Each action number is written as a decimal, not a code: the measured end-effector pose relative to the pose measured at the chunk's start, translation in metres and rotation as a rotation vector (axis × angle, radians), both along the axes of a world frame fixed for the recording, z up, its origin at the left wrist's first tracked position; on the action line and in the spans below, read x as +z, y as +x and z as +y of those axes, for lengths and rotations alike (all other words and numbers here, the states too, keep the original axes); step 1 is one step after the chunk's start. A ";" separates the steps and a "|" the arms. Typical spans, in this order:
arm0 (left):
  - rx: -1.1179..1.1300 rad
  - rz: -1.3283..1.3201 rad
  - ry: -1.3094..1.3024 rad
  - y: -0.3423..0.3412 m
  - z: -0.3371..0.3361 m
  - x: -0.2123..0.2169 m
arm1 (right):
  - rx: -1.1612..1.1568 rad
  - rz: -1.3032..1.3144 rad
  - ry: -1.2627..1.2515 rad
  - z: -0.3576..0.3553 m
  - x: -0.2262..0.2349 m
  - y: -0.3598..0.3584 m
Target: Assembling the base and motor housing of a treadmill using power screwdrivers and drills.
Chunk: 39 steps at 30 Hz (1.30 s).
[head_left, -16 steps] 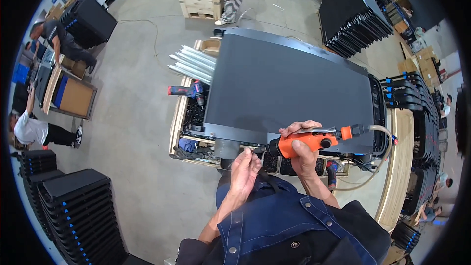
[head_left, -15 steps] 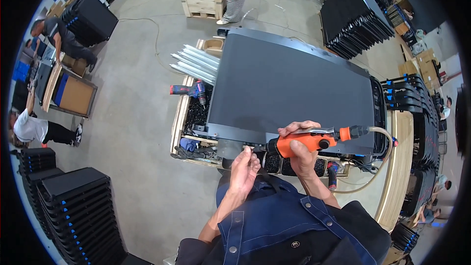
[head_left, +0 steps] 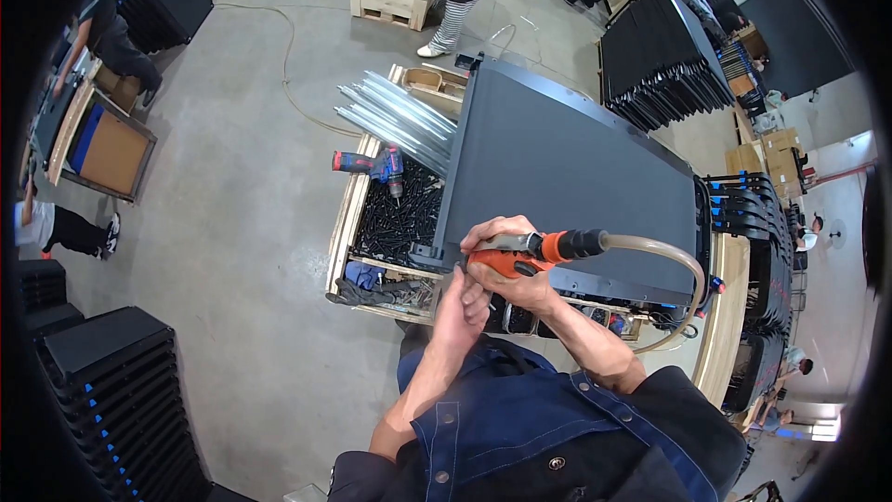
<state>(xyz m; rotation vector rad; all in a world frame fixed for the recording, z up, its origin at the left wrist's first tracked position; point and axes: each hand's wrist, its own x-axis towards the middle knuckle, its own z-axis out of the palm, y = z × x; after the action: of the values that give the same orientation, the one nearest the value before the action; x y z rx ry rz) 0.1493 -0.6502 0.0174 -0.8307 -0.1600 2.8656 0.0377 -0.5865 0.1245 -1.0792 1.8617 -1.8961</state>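
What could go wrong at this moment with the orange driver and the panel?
The left hand sits right at the tip of the orange driver held by the right hand, so a slip could nick the fingers. The hose loops over the dark panel and might snag on its edge.

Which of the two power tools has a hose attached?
The orange one gripped by the right hand; a hose leaves its rear. The blue-red drill lies unheld, without hose.
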 end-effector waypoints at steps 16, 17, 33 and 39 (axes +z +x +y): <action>-0.284 0.022 -0.131 0.050 0.016 -0.009 | 0.067 0.145 0.073 -0.010 -0.001 0.007; -0.319 -0.032 -0.222 0.048 0.018 -0.001 | 0.044 0.061 0.068 -0.006 0.007 0.008; -0.895 -0.036 -0.362 -0.010 0.227 -0.111 | -1.523 -0.416 0.290 0.419 -0.030 0.136; -0.977 -0.131 -0.695 -0.047 0.330 -0.206 | -1.746 -0.485 -0.098 0.611 -0.076 0.152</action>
<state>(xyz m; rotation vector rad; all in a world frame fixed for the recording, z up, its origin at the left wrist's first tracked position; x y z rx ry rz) 0.1019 -0.3199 -0.1887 -0.8480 0.9858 1.8962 0.1899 0.0242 0.0486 1.5243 2.4302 -2.3939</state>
